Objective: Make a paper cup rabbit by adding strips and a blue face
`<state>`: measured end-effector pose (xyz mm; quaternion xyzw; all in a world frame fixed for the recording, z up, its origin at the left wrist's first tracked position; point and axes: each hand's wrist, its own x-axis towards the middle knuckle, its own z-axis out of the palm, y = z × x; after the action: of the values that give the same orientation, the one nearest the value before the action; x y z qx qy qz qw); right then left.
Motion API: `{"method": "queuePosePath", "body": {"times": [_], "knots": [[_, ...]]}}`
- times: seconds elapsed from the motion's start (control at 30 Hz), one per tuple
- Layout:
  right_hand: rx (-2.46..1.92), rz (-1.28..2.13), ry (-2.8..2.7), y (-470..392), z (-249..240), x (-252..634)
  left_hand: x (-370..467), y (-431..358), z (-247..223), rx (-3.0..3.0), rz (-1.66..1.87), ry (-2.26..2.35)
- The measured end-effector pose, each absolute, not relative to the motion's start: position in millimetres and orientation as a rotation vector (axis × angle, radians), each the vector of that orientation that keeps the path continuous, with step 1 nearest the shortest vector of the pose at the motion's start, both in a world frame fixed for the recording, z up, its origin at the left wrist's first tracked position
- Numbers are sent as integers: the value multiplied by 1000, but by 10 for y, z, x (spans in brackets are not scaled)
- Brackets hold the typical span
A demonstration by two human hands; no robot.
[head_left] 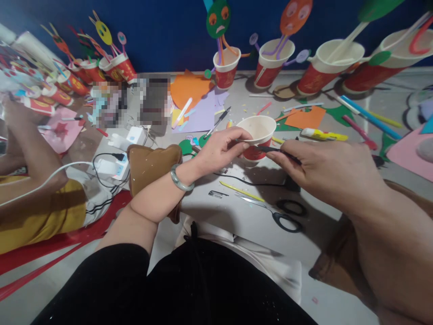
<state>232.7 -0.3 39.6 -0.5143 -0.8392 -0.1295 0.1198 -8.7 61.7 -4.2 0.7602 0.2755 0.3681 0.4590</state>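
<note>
- We hold a slim dark tool [272, 149] in our right hand [324, 171], thumb and fingers closed on it.
- Our left hand [225, 146] is narrow at the red cup [254, 155]'s left side; we cannot tell what it grips.
- The cup stands mid-table, between our hands.
- We see scissors [286, 221] near, a black pen [219, 121] far left of the cup.

Craft workspace: a long desk [203, 205] scattered with colored paper scraps [199, 110], scissors [287, 214] and markers [324, 134], backed by paper cups [226, 67] bearing cartoon faces [218, 20] on stems.
</note>
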Motion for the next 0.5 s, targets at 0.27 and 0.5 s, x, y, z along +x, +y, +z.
{"method": "queuePosePath", "body": {"times": [0.27, 0.5], "knots": [[-1330, -444, -2342, 19, 318, 2322, -67, 613, -49, 1632, 853, 673], [-1462, -442, -2307, 6, 306, 2315, -53, 584, 11, 1576, 853, 710]]}}
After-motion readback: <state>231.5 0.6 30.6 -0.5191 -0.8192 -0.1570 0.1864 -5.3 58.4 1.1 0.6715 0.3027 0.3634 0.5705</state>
